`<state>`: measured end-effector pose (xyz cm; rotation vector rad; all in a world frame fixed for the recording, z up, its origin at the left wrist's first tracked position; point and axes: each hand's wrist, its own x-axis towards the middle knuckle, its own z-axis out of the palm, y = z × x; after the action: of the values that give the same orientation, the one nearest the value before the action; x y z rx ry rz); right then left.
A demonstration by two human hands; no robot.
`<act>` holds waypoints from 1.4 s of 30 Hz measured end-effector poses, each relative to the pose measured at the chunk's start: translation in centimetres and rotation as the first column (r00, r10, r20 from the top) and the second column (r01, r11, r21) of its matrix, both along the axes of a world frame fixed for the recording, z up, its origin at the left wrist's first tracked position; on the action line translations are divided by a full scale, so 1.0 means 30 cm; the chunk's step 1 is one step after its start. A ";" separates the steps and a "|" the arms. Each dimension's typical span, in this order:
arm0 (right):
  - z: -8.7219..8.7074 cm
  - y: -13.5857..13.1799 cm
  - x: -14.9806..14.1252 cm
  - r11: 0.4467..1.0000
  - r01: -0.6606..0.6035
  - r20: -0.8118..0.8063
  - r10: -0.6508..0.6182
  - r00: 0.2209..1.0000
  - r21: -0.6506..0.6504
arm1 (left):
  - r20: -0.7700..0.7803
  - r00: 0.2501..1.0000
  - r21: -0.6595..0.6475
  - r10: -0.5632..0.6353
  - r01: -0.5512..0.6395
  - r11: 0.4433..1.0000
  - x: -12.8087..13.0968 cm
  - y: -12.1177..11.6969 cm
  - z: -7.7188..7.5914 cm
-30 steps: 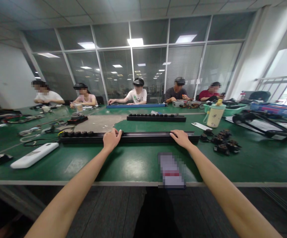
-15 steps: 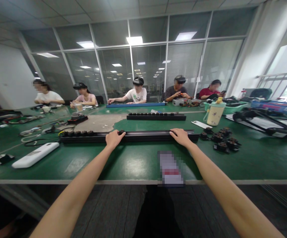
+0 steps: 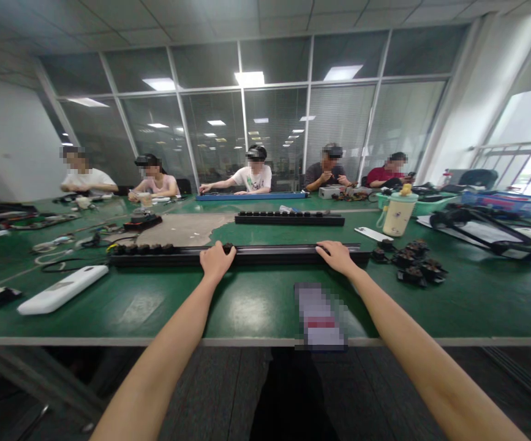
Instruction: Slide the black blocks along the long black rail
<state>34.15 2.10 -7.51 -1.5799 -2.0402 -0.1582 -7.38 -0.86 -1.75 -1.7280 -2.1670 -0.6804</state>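
A long black rail (image 3: 274, 256) lies across the green table in front of me, with several small black modules (image 3: 155, 249) seated at its left end. My left hand (image 3: 217, 260) is closed around a small black module (image 3: 229, 248) on top of the rail, left of the middle. Its fingers partly cover that piece. Toward the right end, my right hand (image 3: 336, 256) grips the rail, thumb on the near side and fingers over the top. Loose black modules (image 3: 412, 260) lie in a cluster just right of the rail's end.
Farther back sits a second black rail (image 3: 288, 218) fitted with modules. A white phone (image 3: 375, 234) and a cream cup (image 3: 398, 214) stand to the right. Near left is a white oblong device (image 3: 63, 291); a blurred phone (image 3: 320, 315) lies at the front edge. Several people sit opposite.
My left hand and the small module under it have moved slightly right along the rail. My right hand keeps its place. Across the table, a person in dark clothing has raised one hand.
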 end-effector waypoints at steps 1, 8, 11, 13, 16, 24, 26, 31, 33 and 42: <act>-0.002 0.001 0.001 1.000 -0.003 0.000 0.003 1.000 0.002 | -0.013 1.000 0.003 -0.017 0.017 1.000 -0.001 -0.010 -0.014; -0.009 0.008 0.006 1.000 -0.006 -0.004 0.006 1.000 0.005 | 0.009 0.993 0.003 -0.120 0.120 0.993 -0.027 -0.030 -0.031; -0.010 0.011 0.009 1.000 -0.007 -0.004 0.007 1.000 0.002 | 0.056 0.989 0.002 -0.140 0.140 0.990 -0.029 -0.028 -0.031; -0.011 0.012 0.011 1.000 -0.008 -0.004 0.008 1.000 0.001 | 0.067 0.987 0.005 -0.144 0.144 0.990 -0.028 -0.027 -0.034; -0.010 0.014 0.012 1.000 -0.004 -0.003 0.004 1.000 0.001 | 0.065 0.987 0.009 -0.150 0.149 0.989 -0.028 -0.026 -0.039; -0.005 0.013 0.014 1.000 -0.012 0.010 0.012 1.000 -0.001 | 0.028 0.990 -0.011 -0.139 0.139 0.990 -0.025 -0.027 -0.038; -0.004 0.012 0.015 1.000 -0.012 0.013 0.012 1.000 -0.004 | 0.021 0.991 -0.015 -0.130 0.130 0.991 -0.023 -0.028 -0.037; 0.001 0.007 0.013 1.000 -0.008 0.007 0.008 1.000 -0.003 | 0.039 0.989 -0.012 -0.139 0.140 0.990 -0.016 -0.030 -0.033; 0.003 0.004 0.012 1.000 -0.011 0.002 0.011 1.000 -0.007 | 0.048 0.989 -0.014 -0.141 0.142 0.990 -0.013 -0.031 -0.031; 0.004 0.002 0.010 1.000 -0.010 0.007 0.010 1.000 -0.004 | 0.082 0.984 0.005 -0.157 0.157 0.988 -0.008 -0.032 -0.035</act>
<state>34.46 2.15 -7.39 -1.5735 -2.0542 -0.1562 -7.63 -1.81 -2.81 -1.9186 -2.0998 -0.8020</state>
